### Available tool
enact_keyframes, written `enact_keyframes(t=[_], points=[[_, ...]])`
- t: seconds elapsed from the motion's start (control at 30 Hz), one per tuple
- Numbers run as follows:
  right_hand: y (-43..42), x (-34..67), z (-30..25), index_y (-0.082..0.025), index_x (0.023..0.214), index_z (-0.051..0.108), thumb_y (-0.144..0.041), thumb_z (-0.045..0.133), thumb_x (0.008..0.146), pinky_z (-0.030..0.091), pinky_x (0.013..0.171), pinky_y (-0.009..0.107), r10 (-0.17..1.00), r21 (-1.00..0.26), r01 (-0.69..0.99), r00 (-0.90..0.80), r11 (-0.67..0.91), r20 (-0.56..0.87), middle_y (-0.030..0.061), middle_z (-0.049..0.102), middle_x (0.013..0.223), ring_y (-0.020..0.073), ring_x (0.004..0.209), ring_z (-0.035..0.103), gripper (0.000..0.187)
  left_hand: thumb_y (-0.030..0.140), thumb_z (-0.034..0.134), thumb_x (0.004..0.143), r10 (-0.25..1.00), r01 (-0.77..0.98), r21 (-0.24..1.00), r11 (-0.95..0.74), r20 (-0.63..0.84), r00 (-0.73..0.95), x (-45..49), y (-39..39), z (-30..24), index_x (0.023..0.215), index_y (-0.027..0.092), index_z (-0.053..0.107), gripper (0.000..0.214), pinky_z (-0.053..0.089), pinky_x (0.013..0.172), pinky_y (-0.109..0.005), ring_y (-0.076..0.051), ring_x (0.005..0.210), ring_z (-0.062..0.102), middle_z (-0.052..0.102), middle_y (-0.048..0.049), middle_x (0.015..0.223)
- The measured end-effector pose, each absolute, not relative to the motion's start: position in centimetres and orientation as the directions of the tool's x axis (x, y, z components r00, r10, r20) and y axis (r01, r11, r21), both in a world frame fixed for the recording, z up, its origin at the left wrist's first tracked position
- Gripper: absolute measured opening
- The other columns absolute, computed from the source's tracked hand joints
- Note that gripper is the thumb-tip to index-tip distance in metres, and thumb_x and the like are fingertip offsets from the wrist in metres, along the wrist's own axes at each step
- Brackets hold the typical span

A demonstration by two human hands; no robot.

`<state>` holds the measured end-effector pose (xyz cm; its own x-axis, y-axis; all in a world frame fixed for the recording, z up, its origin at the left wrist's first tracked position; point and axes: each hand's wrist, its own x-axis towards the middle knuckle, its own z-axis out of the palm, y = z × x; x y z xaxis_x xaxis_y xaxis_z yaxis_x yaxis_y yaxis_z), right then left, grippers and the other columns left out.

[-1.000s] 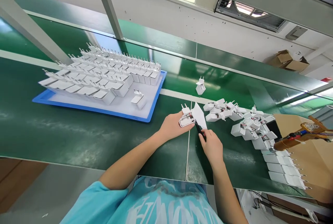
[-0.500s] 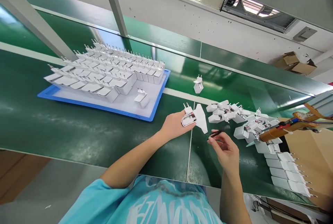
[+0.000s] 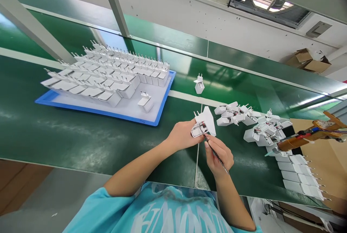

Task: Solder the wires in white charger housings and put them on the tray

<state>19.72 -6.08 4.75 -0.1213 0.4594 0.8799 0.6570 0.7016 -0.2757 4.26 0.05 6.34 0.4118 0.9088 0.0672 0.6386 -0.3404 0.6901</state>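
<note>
In the head view, my left hand (image 3: pixel 180 135) is closed around a white plug adapter (image 3: pixel 197 129) whose case is open, with small parts and wires showing inside. Its two pins point up and away from me. A white cover piece (image 3: pixel 209 120) stands out at its right side. My right hand (image 3: pixel 219 155) pinches slim dark tweezers (image 3: pixel 215 154) like a pen. The tweezers' tip reaches into the open adapter, among the inner parts; what exactly it touches is too small to tell.
A blue-rimmed tray (image 3: pixel 159 112) at left carries rows of white adapters (image 3: pixel 100 77). One open adapter (image 3: pixel 199 85) stands on the green belt. More open adapters (image 3: pixel 235 114) lie to the right, by an orange-brown glue gun (image 3: pixel 295 142) and a cardboard box (image 3: pixel 322 150).
My right hand has moved left and up to the adapter, and the tweezers have swung round so their tip is inside it. My left hand still holds the adapter, slightly turned.
</note>
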Motion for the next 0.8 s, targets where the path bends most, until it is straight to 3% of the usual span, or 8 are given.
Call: enact_keyframes(t=[0.57, 0.8], points=[[-5.6, 19.6, 4.8, -0.020, 0.121, 0.060, -0.001, 0.068, 0.079, 0.068, 0.073, 0.035, 0.415, -0.197, 0.604, -0.245, 0.772, 0.876, 0.0061, 0.076, 0.092, 0.0232, 0.090, 0.075, 0.047, 0.036, 0.064, 0.080, 0.903, 0.695, 0.633, -0.342, 0.014, 0.430, 4.1, 0.0, 7.1, 0.117, 0.021, 0.061, 0.040, 0.051, 0.068, -0.027, -0.026, 0.084, 0.073, 0.076, -0.0041, 0.090], [-6.0, 21.0, 5.5, -0.023, 0.115, 0.059, -0.004, 0.065, 0.082, 0.065, 0.067, 0.034, 0.534, -0.345, 0.567, -0.205, 0.748, 0.820, 0.0053, 0.074, 0.089, 0.0195, 0.084, 0.074, 0.039, 0.049, 0.062, 0.083, 0.909, 0.690, 0.641, -0.337, 0.032, 0.415, 3.7, 0.5, 6.8, 0.119, 0.023, 0.061, 0.044, 0.050, 0.068, -0.028, -0.026, 0.084, 0.073, 0.076, -0.0027, 0.090]])
